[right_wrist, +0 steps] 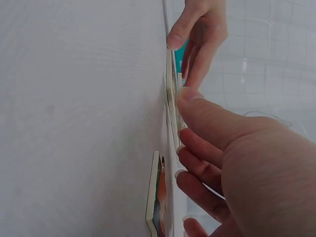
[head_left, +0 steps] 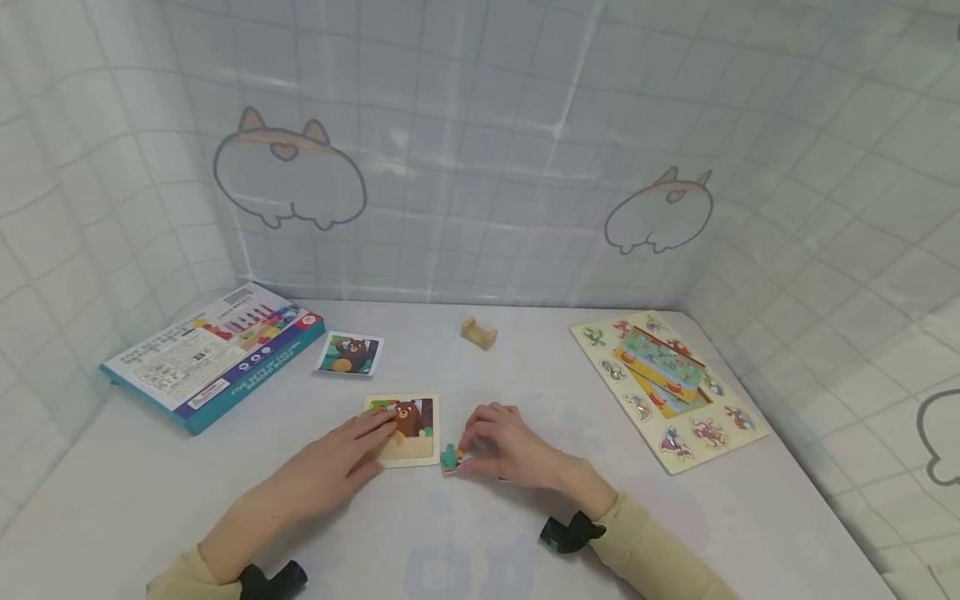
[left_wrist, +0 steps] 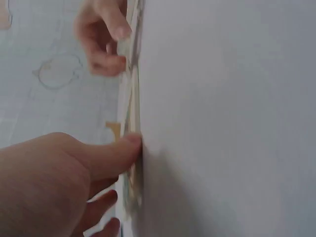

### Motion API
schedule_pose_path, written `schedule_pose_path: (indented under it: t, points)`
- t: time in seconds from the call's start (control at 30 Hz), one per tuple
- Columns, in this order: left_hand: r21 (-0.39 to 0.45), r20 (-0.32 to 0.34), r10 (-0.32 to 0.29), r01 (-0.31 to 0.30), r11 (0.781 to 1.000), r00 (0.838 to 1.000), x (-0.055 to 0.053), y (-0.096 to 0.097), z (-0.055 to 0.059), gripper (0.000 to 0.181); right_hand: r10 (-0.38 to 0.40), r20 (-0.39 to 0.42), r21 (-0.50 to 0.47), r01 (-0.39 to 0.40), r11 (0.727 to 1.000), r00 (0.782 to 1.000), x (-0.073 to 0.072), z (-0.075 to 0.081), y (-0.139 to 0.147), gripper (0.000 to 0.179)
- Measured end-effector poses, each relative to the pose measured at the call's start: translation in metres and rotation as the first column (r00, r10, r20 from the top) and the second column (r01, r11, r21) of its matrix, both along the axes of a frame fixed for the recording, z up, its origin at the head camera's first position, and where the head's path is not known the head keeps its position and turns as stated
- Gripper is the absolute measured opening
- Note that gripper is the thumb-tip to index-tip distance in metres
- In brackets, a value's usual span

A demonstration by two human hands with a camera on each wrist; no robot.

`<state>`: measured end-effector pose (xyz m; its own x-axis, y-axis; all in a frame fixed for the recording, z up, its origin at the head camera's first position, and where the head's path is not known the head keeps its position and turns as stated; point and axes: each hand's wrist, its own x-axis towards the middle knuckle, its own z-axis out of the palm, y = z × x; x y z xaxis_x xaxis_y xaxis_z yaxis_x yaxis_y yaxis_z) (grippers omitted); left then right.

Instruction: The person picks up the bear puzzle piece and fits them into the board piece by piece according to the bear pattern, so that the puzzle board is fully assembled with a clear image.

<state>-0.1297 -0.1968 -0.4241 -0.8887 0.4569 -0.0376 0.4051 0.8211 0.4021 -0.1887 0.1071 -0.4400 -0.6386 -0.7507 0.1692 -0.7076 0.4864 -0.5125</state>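
Observation:
A framed wooden bear puzzle (head_left: 412,450) lies on the table, its upper part filled with picture pieces and its lower part bare wood. My left hand (head_left: 333,458) rests on its left side, fingers laid over the picture and thumb (left_wrist: 116,155) at the near edge. Just right of the frame, my right hand (head_left: 513,446) pinches a teal-and-orange puzzle piece (head_left: 450,458) between thumb and fingertips. Another puzzle piece (right_wrist: 154,195) lies on the table beneath the right hand, mostly hidden by it in the head view.
Behind the puzzle lies a bear picture card (head_left: 350,354). A boxed bead set (head_left: 217,354) is at the back left. A small tan holder (head_left: 478,333) stands at the back middle. On the right, a peg puzzle board (head_left: 652,429) carries two colourful cards (head_left: 660,367). Tiled-pattern sheeting surrounds the table.

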Motion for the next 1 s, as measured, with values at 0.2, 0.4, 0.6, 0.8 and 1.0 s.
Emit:
schedule_pose_path:
  t: [0.2, 0.4, 0.6, 0.8, 1.0]
  points:
    - [0.008, -0.027, -0.001, 0.001, 1.000, 1.000, 0.004, -0.015, -0.002, 0.052, -0.016, -0.049, -0.044, 0.014, 0.999, 0.999, 0.001, 0.003, -0.005, 0.018]
    - [-0.005, -0.051, 0.034, -0.034, 0.999, 0.998, 0.001, -0.018, -0.003, 0.048, -0.046, -0.082, -0.077, 0.040, 0.996, 0.996, 0.002, 0.006, -0.025, 0.017]
    - [0.035, -0.013, 0.080, -0.079, 0.996, 0.997, -0.001, -0.019, -0.001, 0.050, -0.067, -0.109, -0.029, 0.065, 0.997, 0.992, 0.003, 0.008, -0.058, 0.021]
    - [0.085, 0.050, 0.097, -0.101, 0.991, 0.994, -0.004, -0.021, 0.000, 0.055, -0.071, -0.145, 0.051, 0.079, 0.996, 0.987, 0.003, 0.009, -0.085, 0.023]
    - [0.081, 0.080, 0.119, -0.125, 0.989, 0.990, -0.004, -0.022, -0.001, 0.058, -0.089, -0.131, 0.055, 0.097, 0.994, 0.987, 0.002, 0.003, -0.100, 0.023]
